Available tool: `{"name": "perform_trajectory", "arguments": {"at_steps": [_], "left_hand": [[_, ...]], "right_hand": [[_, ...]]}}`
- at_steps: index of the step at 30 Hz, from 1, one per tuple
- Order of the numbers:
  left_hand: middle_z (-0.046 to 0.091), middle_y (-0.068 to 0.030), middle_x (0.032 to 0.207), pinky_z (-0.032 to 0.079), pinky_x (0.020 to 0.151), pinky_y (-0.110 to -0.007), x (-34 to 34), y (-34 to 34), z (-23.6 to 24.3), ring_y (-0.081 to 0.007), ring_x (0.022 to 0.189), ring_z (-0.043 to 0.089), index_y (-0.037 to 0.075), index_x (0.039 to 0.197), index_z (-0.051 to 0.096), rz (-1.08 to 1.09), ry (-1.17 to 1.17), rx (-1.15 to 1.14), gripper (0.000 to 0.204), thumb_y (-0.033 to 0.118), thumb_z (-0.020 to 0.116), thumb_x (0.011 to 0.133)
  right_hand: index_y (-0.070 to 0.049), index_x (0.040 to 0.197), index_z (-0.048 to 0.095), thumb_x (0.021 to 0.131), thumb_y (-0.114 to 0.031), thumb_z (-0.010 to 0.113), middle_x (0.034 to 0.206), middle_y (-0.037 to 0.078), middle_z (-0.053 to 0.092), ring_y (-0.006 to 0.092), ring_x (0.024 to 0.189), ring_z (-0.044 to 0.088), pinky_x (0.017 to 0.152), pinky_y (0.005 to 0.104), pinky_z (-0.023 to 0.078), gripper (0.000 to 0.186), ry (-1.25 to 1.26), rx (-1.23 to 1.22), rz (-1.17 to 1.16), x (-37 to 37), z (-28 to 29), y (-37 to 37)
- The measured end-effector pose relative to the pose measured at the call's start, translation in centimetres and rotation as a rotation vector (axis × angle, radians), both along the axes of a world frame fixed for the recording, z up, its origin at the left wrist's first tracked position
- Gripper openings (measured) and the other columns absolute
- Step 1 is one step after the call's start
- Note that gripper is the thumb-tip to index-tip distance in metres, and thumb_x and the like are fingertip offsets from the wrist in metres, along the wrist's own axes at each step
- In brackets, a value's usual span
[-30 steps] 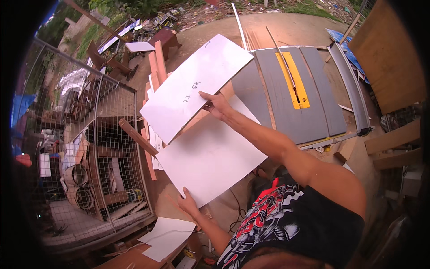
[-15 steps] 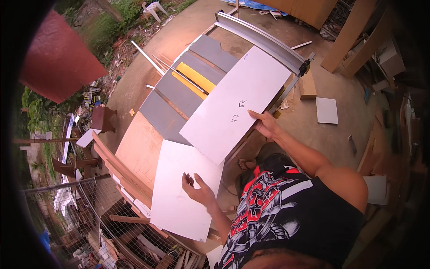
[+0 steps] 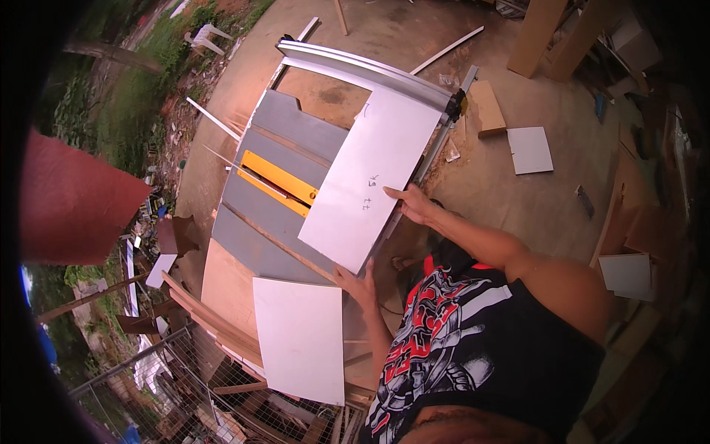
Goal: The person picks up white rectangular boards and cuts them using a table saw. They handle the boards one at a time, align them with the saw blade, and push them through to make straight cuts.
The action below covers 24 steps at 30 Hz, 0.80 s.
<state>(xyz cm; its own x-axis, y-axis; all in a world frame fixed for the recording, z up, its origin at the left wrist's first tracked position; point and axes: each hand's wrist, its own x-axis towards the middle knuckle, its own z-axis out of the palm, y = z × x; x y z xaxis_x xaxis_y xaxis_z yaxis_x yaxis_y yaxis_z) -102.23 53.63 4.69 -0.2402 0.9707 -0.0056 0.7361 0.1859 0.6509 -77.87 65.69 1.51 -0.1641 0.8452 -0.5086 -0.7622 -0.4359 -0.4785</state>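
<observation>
A white board [image 3: 370, 148] with dark handwritten marks lies over the grey saw table [image 3: 248, 207], its far end against the silver fence [image 3: 362, 63]. My right hand [image 3: 407, 200] grips the board's long right edge, thumb on top, other fingers mostly hidden beneath. My left hand [image 3: 357, 283] is at the board's lower corner with thumb and fingers apart, close to or touching it; contact is unclear. Left of the board is a yellow blade insert [image 3: 270, 172] with a thin strip along it. A larger white sheet [image 3: 298, 337] lies on the near-left side, beside my left hand.
A plywood panel [image 3: 218, 270] and long wooden planks [image 3: 207, 318] sit at the left, beside wire mesh [image 3: 133, 370]. Tall boards [image 3: 532, 37], offcuts [image 3: 488, 111] and small white panels [image 3: 529, 152] are on the right. A red sheet [image 3: 74, 203] is at far left; a white chair [image 3: 207, 37] stands behind.
The white board has moved forward over the saw table to the fence with my right hand. My left hand has left the larger sheet and moved up to the board's corner.
</observation>
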Motion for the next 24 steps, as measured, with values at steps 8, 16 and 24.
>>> {"name": "perform_trajectory", "arguments": {"at_steps": [8, 16, 24], "left_hand": [[0.038, -0.031, 0.137, 0.034, 0.105, -0.048, 0.0, 1.4, -1.7, -0.0441, 0.125, 0.038, -0.011, 0.141, 0.041, 0.028, 0.052, 0.048, 0.083, 0.03, 0.081, 0.08], [0.045, -0.0253, 0.118, 0.038, 0.093, -0.048, 0.4, 1.3, -3.3, -0.0388, 0.11, 0.045, -0.009, 0.138, 0.047, 0.065, 0.283, 0.074, 0.085, 0.035, 0.084, 0.075], [0.054, -0.0229, 0.106, 0.039, 0.086, -0.052, 1.1, 1.6, -4.3, -0.0417, 0.101, 0.053, -0.005, 0.142, 0.046, 0.163, 0.381, -0.025, 0.1, 0.063, 0.075, 0.074]], "right_hand": [[0.002, 0.124, 0.059, 0.094, -0.027, 0.069, 0.116, 0.013, 0.068, 0.0223, 0.099, 0.069, 0.084, 0.0407, 0.058, 0.043, -0.301, -0.048, 0.169, 1.6, -1.0, 1.8], [0.004, 0.095, 0.065, 0.097, -0.035, 0.063, 0.084, 0.014, 0.072, 0.0179, 0.07, 0.072, 0.057, 0.0273, 0.057, 0.039, -0.677, -0.044, 0.295, 7.6, 2.6, -1.4], [0.005, 0.1, 0.061, 0.095, -0.037, 0.062, 0.079, 0.013, 0.069, 0.0193, 0.064, 0.068, 0.055, 0.0316, 0.052, 0.043, -1.167, -0.028, -0.14, 8.0, 0.2, 2.4]]}}
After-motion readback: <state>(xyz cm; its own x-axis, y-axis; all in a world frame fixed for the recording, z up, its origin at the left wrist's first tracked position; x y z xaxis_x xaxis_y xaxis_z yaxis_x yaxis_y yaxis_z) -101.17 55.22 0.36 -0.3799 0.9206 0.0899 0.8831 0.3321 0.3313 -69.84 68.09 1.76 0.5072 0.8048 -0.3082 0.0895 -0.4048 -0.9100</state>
